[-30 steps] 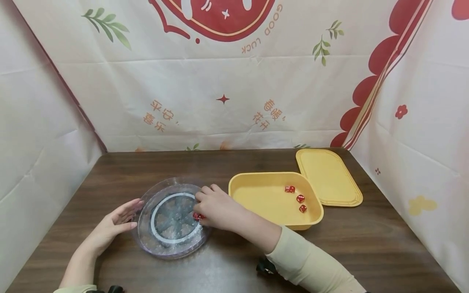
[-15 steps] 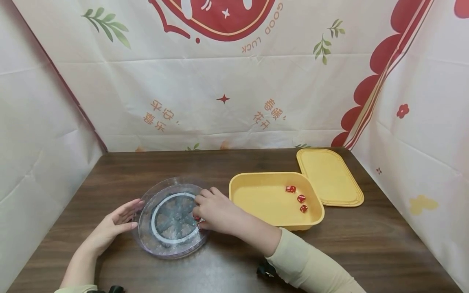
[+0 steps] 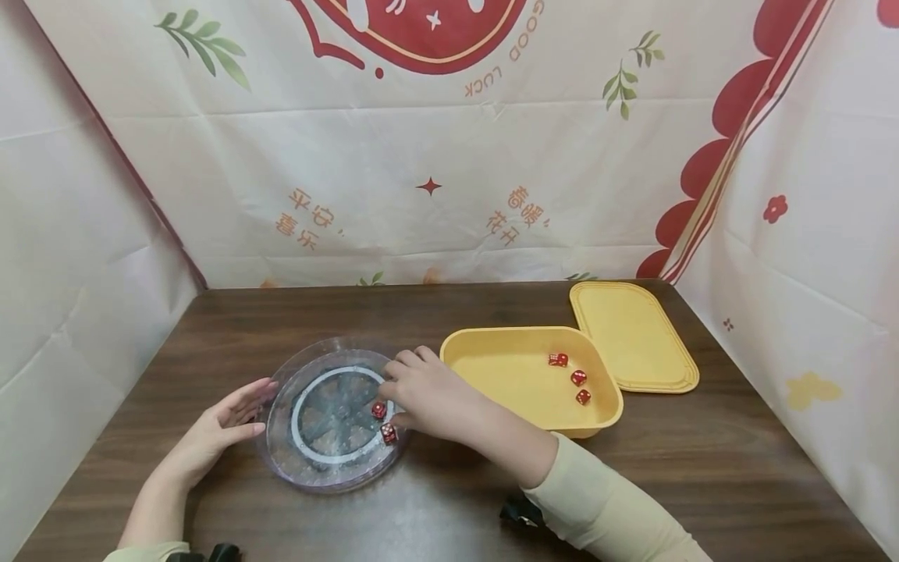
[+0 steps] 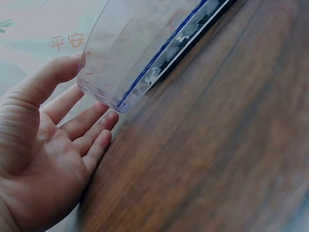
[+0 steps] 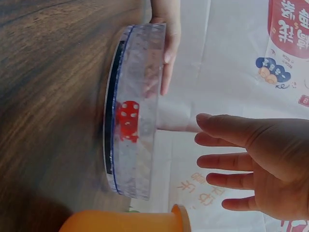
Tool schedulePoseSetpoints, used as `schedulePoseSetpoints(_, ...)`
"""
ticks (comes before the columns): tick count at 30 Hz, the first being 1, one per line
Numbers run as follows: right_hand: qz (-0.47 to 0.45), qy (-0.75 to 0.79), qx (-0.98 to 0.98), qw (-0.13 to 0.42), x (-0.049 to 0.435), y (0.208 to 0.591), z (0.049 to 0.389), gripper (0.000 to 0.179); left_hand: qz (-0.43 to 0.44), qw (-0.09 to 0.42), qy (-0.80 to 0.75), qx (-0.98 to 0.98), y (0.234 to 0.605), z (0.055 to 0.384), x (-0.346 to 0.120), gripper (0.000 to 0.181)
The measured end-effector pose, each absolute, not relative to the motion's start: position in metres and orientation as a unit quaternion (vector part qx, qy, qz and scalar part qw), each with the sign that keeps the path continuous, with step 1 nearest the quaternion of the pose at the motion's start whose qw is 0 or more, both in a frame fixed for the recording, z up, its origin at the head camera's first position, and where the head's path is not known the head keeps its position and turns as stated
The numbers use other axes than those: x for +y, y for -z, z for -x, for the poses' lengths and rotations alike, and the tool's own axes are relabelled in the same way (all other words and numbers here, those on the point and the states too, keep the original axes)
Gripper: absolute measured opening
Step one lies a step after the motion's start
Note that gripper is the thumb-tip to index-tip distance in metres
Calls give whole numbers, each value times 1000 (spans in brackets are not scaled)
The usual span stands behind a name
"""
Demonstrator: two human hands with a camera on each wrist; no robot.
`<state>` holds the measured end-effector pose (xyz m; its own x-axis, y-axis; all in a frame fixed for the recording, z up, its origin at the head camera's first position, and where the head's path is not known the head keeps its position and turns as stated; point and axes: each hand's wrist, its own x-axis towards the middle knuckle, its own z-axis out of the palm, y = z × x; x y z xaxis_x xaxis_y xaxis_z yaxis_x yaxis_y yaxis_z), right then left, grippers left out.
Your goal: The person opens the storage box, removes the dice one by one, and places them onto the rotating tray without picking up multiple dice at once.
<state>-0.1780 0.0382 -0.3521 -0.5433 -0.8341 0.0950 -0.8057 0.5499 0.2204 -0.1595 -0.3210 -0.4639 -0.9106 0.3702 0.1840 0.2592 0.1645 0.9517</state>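
Observation:
A round clear plastic dish (image 3: 281, 453) with a white ring on its dark base stands at the left. Two red dice with white dots lie in its right part, one die (image 3: 379, 410) on the base and the other die (image 3: 389, 433) nearer the wall. In the right wrist view a red die (image 5: 129, 118) shows through the clear wall. My left hand (image 3: 218, 425) rests against the dish's left side, fingers extended and thumb apart. Above the dish's right rim, my right hand (image 3: 428, 398) holds nothing; its fingers (image 5: 226, 161) are spread and nearly straight.
Right of the dish stands a yellow box (image 3: 492, 382) with several red dice (image 3: 579, 378) at its right end. Its flat yellow lid (image 3: 635, 339) lies behind it to the right. A printed white cloth (image 3: 365, 172) hangs behind the wooden table (image 3: 449, 507).
My right hand has let go of the two dice, which now lie in the dish, and has drawn up and to the right. The left hand stays at the dish's side.

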Motion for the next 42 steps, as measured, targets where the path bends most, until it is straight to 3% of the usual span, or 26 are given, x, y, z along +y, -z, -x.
schedulePoseSetpoints(14, -465, 39, -875, 132, 63, 344, 182, 28, -204, 48, -613, 761, 463, 162, -318, 59)
schedulePoseSetpoints(42, -410, -34, -902, 130, 130, 340, 195, 26, -195, 50, -612, 765, 463, 161, -321, 58)
